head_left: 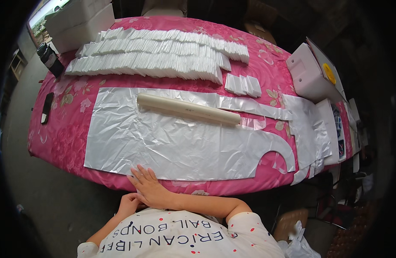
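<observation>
A thin white plastic apron (176, 146) lies spread flat on the table, its neck cut-out at the right end. Across its upper part rests a long pale tube (187, 108). My right hand (152, 189) lies at the apron's near edge with fingers stretched and apart, fingertips on the plastic. Just below it, my left hand (129, 204) is closed at the table's front edge, its fingers bent and touching the right hand. Part of the left fingers is hidden, so what they hold, if anything, does not show.
Long rows of folded white plastic packets (142, 64) fill the back, with a few more packets (243, 85) beside them. More plastic sheets (307, 129) hang over the right end near a foam box (312, 71). A dark bottle (50, 60) and a phone (47, 107) are at left.
</observation>
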`<state>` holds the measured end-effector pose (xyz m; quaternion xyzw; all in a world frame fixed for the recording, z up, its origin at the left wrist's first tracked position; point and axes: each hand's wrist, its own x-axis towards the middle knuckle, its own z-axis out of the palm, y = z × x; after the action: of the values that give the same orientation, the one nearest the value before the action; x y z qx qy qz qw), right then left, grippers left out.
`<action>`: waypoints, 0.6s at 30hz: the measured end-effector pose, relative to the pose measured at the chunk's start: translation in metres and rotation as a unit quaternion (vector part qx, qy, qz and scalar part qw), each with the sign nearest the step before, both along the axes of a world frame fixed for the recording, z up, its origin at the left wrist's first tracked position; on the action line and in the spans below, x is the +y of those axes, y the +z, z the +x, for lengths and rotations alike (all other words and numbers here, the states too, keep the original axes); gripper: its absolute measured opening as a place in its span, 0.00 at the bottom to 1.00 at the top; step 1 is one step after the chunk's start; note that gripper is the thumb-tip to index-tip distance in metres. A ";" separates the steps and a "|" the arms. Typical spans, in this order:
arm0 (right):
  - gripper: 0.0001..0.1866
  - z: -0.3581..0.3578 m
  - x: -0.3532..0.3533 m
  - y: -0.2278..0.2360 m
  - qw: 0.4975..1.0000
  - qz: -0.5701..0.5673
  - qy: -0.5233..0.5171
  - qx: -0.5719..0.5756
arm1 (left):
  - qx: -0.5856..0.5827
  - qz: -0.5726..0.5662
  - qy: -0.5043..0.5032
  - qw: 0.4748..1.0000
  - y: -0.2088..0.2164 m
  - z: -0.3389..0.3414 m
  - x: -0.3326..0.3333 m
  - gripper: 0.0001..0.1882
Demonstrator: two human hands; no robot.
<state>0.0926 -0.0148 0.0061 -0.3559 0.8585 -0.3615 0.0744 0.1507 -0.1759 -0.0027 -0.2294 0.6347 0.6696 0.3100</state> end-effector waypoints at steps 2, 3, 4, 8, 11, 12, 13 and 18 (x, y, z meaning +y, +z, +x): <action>0.23 -0.009 0.012 0.018 0.997 0.029 0.065 0.008 | 0.085 -0.094 -0.118 0.985 0.008 -0.008 0.000 0.09; 0.20 -0.023 0.028 0.034 0.992 0.053 0.117 0.006 | 0.127 -0.211 -0.176 0.953 0.033 -0.019 0.011 0.06; 0.16 -0.031 0.042 0.043 0.983 0.076 0.167 0.003 | 0.180 -0.218 -0.205 0.937 0.048 -0.030 0.020 0.06; 0.03 -0.057 0.109 0.035 0.992 -0.051 0.098 0.052 | 0.426 -0.190 -0.300 0.832 0.079 -0.078 0.057 0.17; 0.08 -0.104 0.188 0.067 0.985 -0.147 -0.087 0.024 | 0.483 -0.138 -0.298 0.812 0.093 -0.132 0.100 0.26; 0.07 -0.122 0.220 0.070 0.972 -0.150 -0.176 0.028 | 0.451 -0.083 -0.277 0.845 0.090 -0.152 0.117 0.25; 0.05 -0.145 0.253 0.064 0.942 -0.227 -0.246 -0.005 | 0.416 -0.030 -0.253 0.873 0.085 -0.174 0.136 0.24; 0.15 -0.252 0.394 0.057 0.826 -0.371 -0.416 -0.083 | 0.438 -0.052 -0.256 0.860 0.076 -0.275 0.254 0.26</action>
<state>-0.1590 0.3788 0.0627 0.0652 0.7172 -0.6775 -0.1495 -0.1241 0.0778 0.0736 0.2418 0.7755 0.5641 0.1481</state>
